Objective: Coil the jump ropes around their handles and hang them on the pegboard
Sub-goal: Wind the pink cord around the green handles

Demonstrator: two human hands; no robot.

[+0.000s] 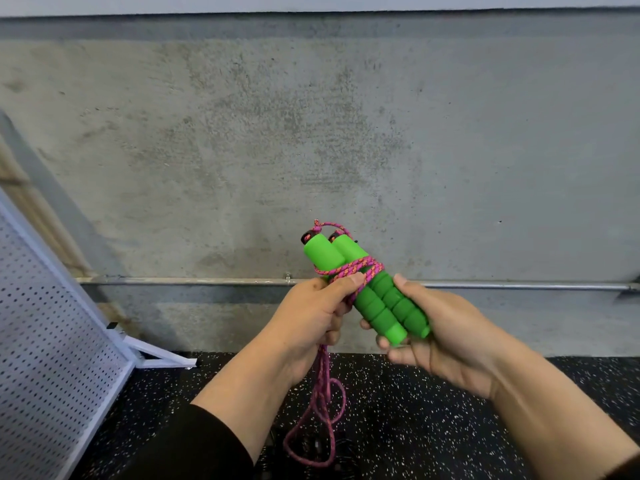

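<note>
2 bare hands and forearms reach in from the bottom edge. The left hand (pixel 313 311) wears no glove, ring or watch, and its wrist is uncovered. Its forearm is bare down to about 7 o'clock in the picture, where a black sleeve (pixel 194 445) begins; the cloth is plain and dark, with a smooth rounded cuff edge and no visible print or seam. The right hand (pixel 440 330) is likewise bare, with no ring, band or watch at the wrist. Its forearm runs uncovered toward 4 o'clock, and only a thin dark sliver shows at the very corner, too small to tell.
</note>
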